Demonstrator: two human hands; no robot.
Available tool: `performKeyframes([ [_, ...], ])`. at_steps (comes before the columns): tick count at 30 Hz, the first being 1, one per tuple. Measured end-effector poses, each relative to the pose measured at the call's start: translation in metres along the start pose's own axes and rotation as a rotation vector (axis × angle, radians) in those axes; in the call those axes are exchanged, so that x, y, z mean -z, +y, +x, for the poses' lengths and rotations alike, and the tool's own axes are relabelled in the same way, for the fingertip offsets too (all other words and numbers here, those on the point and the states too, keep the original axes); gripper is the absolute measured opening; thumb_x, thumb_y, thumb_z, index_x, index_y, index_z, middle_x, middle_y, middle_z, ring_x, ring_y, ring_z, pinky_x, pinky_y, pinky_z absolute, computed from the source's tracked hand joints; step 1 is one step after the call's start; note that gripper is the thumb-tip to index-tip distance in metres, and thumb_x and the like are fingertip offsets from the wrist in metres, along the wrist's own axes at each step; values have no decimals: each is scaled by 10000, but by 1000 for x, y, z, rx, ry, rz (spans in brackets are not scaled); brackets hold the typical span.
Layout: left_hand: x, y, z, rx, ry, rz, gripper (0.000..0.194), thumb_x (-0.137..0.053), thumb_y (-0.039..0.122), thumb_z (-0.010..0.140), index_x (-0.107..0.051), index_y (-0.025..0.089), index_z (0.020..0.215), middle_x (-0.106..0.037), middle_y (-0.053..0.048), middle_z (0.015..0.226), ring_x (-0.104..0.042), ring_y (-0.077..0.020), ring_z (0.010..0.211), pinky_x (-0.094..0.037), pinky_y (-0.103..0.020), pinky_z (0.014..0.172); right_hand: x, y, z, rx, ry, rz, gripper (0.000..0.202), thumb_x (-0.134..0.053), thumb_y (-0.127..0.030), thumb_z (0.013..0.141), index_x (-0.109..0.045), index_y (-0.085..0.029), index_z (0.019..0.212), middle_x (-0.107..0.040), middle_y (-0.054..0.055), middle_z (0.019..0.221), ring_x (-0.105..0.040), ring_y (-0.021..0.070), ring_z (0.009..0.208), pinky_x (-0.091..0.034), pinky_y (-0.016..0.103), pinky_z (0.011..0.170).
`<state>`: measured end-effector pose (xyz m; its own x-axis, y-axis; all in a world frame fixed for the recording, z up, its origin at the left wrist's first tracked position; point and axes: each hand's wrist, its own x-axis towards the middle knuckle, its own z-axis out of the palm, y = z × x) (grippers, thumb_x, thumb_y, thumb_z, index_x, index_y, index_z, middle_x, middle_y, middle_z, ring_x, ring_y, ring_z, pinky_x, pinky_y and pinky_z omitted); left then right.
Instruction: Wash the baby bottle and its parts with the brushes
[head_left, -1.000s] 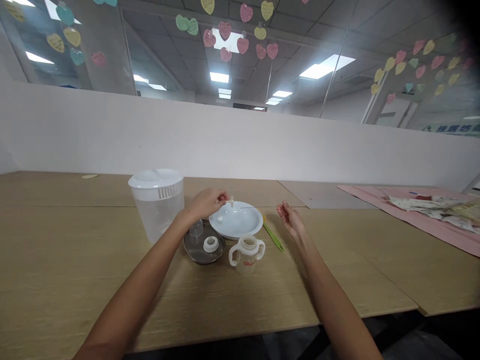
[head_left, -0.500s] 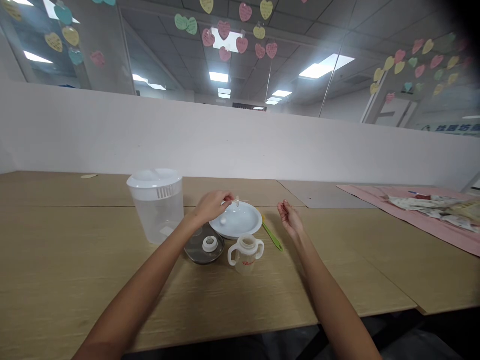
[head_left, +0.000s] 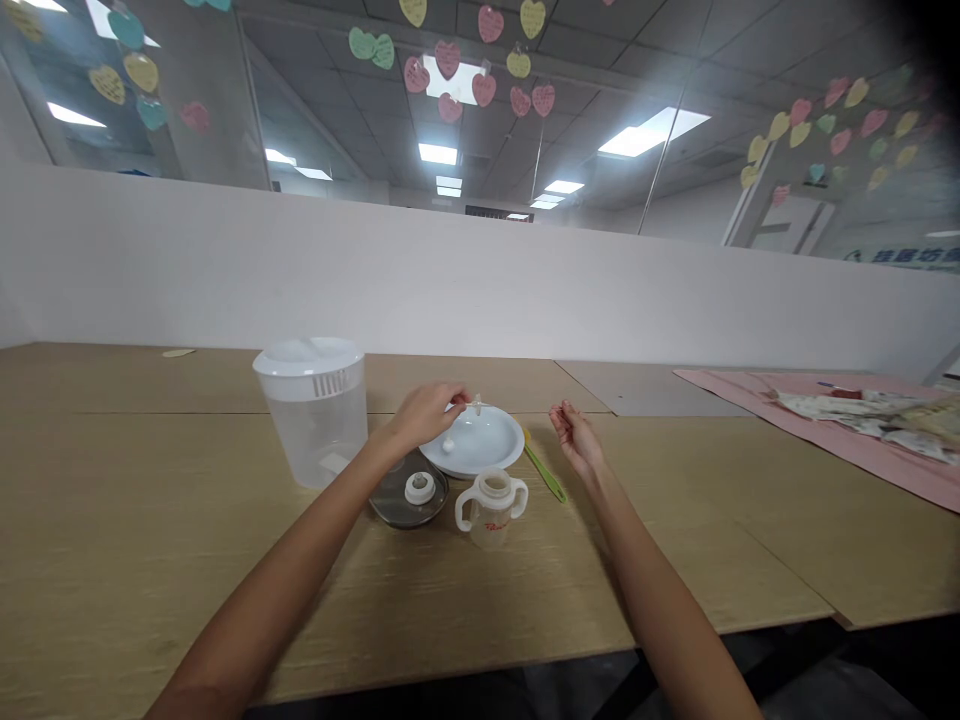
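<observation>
Over the far left rim of a white bowl (head_left: 484,452), my left hand (head_left: 435,410) pinches a thin, clear straw-like piece (head_left: 478,403). Below these fingers shows a small white ball (head_left: 448,445); whether it hangs from the piece or lies in the bowl, I cannot tell. My right hand (head_left: 576,435) hovers right of the bowl, fingers loosely curled and nothing visible in them. In front of the bowl stands a lidless clear baby bottle (head_left: 491,512) with two white handles. A white bottle cap with a teat (head_left: 420,488) sits on a dark grey tray (head_left: 397,508).
A green-handled brush (head_left: 547,474) lies right of the bowl. Behind my left forearm stands a clear bin with a white lid (head_left: 311,405). Pink cloth (head_left: 750,385) with papers covers the table's far right. A white wall (head_left: 480,290) rises behind the table.
My right hand has shifted slightly left. The clear piece in my left hand has moved a little to the right, and the small white ball sits slightly lower.
</observation>
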<state>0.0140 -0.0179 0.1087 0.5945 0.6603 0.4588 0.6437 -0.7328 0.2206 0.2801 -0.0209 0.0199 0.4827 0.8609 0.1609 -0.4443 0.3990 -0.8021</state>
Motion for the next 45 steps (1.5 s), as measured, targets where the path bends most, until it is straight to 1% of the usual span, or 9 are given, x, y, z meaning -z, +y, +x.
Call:
performKeyframes([
  [6, 0, -1, 0, 5, -13, 23, 238, -391, 271, 817, -584, 187, 928, -638, -33, 930, -567, -166, 836, -419, -266, 725, 1, 0, 1, -4, -34, 49, 123, -694, -220, 632, -578, -193, 665, -623, -26, 644, -608, 83, 668, -532, 188, 716],
  [11, 0, 0, -1, -1, -17, 15, 237, -388, 276, 819, -580, 185, 924, -638, -35, 931, -567, -166, 833, -417, -270, 722, 0, -1, 1, 2, 2, -11, 116, -674, -235, 652, -565, -196, 650, -618, -17, 642, -613, 95, 683, -534, 202, 725],
  [16, -1, -1, 0, -4, -22, 16, 235, -391, 268, 818, -581, 183, 929, -636, -38, 930, -564, -165, 834, -417, -271, 732, 0, 0, 1, 10, -5, 16, 113, -677, -225, 648, -567, -197, 659, -615, -19, 644, -612, 90, 680, -531, 193, 733],
  [20, -3, -1, 0, 9, -22, 26, 233, -398, 261, 815, -586, 185, 930, -633, -38, 938, -560, -165, 845, -416, -272, 745, 1, 0, 2, 9, -4, -10, 96, -657, -225, 667, -565, -197, 660, -615, -21, 659, -611, 80, 691, -518, 179, 752],
  [25, -1, 1, 0, 4, -16, 8, 230, -400, 260, 814, -584, 185, 929, -634, -35, 937, -562, -164, 846, -417, -271, 748, 1, 0, 2, -25, -5, 46, 109, -681, -204, 643, -573, -192, 650, -617, -27, 646, -604, 75, 651, -532, 175, 711],
  [31, 0, 2, -1, -4, -12, -5, 230, -400, 270, 814, -585, 186, 923, -637, -34, 940, -564, -165, 850, -418, -269, 741, 3, 2, 2, 1, -25, -51, 120, -687, -231, 642, -573, -197, 658, -619, -28, 637, -607, 79, 666, -529, 176, 720],
  [37, 2, 3, -1, 6, -16, -8, 226, -402, 264, 812, -583, 188, 924, -637, -32, 936, -567, -160, 836, -419, -262, 727, 2, 3, 2, 16, -14, -78, 119, -677, -241, 647, -569, -193, 643, -615, -17, 640, -610, 92, 679, -529, 193, 735],
  [42, 1, 2, -1, -11, -5, -1, 210, -405, 256, 809, -582, 195, 905, -642, -21, 922, -571, -161, 829, -418, -256, 706, 1, 3, 1, -11, -46, -5, 111, -691, -218, 632, -584, -187, 642, -619, -23, 640, -604, 73, 662, -524, 158, 714],
  [45, -1, 2, -1, -21, -6, 11, 210, -404, 245, 806, -583, 192, 900, -642, -22, 914, -571, -162, 819, -416, -257, 701, 0, 1, 0, -10, -62, 0, 130, -706, -235, 619, -590, -189, 657, -627, -20, 651, -607, 83, 656, -535, 175, 685],
])
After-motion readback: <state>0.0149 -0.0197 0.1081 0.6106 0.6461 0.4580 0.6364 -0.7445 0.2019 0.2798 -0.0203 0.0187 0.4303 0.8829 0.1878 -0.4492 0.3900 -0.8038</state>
